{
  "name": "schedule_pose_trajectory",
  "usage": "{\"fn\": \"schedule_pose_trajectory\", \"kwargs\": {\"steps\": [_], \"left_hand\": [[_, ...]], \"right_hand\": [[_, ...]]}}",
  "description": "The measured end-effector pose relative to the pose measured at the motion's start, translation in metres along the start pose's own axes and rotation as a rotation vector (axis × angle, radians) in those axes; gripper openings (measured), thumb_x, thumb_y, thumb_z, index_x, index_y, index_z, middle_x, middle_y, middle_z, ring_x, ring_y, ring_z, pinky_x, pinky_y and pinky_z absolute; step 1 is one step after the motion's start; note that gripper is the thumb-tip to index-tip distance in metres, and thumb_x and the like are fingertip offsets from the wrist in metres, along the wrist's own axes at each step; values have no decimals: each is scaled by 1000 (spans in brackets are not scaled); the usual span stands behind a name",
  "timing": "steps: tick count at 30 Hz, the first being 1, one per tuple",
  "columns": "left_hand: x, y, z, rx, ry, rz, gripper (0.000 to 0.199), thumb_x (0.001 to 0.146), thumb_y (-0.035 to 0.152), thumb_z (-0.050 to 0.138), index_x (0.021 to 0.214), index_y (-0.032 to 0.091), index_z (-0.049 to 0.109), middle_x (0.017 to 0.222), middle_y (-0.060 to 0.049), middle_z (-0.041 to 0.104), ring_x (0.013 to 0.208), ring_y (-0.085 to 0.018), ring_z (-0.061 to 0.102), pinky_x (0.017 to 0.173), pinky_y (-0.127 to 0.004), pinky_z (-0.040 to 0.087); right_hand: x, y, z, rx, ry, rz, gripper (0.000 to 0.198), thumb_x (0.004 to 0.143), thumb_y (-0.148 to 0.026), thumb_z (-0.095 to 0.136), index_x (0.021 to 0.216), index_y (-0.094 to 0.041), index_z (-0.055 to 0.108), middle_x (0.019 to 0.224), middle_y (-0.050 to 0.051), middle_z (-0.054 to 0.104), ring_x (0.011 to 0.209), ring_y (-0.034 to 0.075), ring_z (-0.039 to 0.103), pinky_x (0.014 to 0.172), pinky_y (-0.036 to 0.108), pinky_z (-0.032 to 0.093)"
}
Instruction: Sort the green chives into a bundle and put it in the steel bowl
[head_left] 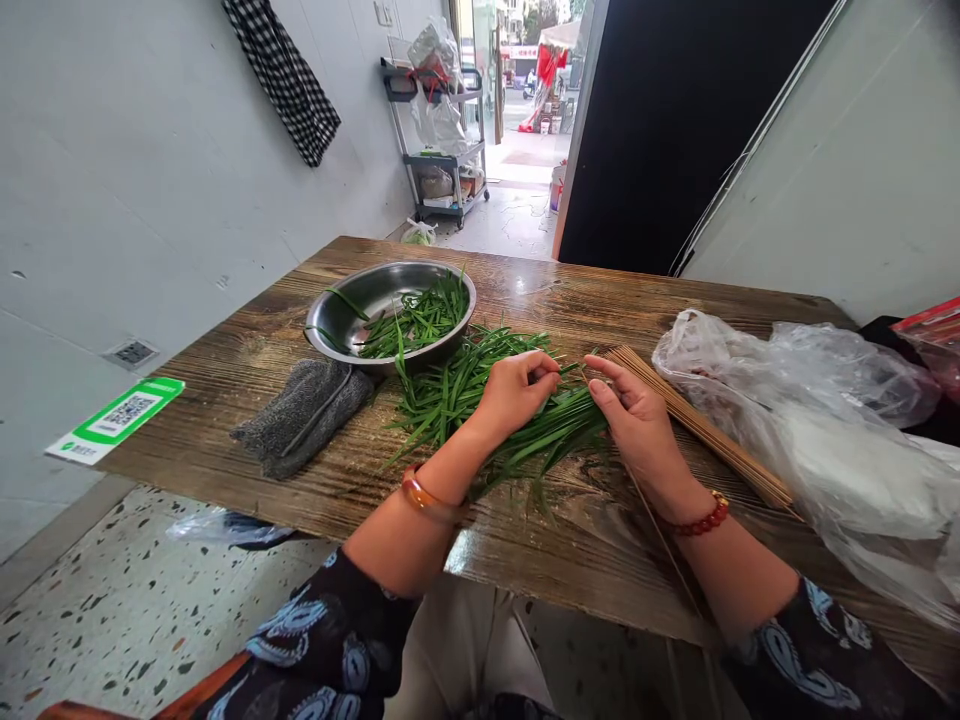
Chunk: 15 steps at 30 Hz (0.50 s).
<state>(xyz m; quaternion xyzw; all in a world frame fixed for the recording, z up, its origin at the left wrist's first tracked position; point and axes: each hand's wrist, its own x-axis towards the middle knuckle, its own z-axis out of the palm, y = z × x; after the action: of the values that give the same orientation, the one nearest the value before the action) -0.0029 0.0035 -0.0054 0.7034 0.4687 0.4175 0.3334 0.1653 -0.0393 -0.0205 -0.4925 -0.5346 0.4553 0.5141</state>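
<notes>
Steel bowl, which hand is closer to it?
Left. The left hand is in front and right of the steel bowl; the right hand is farther right, beside the bamboo skewers.

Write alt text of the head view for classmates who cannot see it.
The left hand and right hand work at green leaves on a table, a thin stick running under the right. A bowl beyond holds more leaves; sticks and a plastic bag lie at right.

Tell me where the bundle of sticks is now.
In the head view, the bundle of sticks lies right of centre on the table, between the right hand and the plastic bag.
</notes>
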Motion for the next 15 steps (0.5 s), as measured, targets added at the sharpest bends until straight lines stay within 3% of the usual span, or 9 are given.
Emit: {"fn": "schedule_pose_trajectory", "kwargs": {"steps": [6, 15], "left_hand": [[0, 2, -1, -44, -12, -13, 5, 77, 17, 60, 78, 14, 63, 62, 1, 64, 56, -9, 52, 55, -21, 40], [-3, 4, 0, -58, -75, 18, 6, 76, 15, 58, 76, 13, 64, 63, 2, 63, 56, -8, 51, 54, -19, 38]], "right_hand": [[-1, -2, 3, -55, -80, -18, 54, 85, -47, 60, 132, -22, 56, 63, -4, 54, 49, 10, 43, 43, 23, 39], [-2, -4, 2, -79, -75, -18, 53, 85, -45, 60, 133, -23, 56, 62, -5, 48, 49, 8, 40, 41, 20, 38]]}}
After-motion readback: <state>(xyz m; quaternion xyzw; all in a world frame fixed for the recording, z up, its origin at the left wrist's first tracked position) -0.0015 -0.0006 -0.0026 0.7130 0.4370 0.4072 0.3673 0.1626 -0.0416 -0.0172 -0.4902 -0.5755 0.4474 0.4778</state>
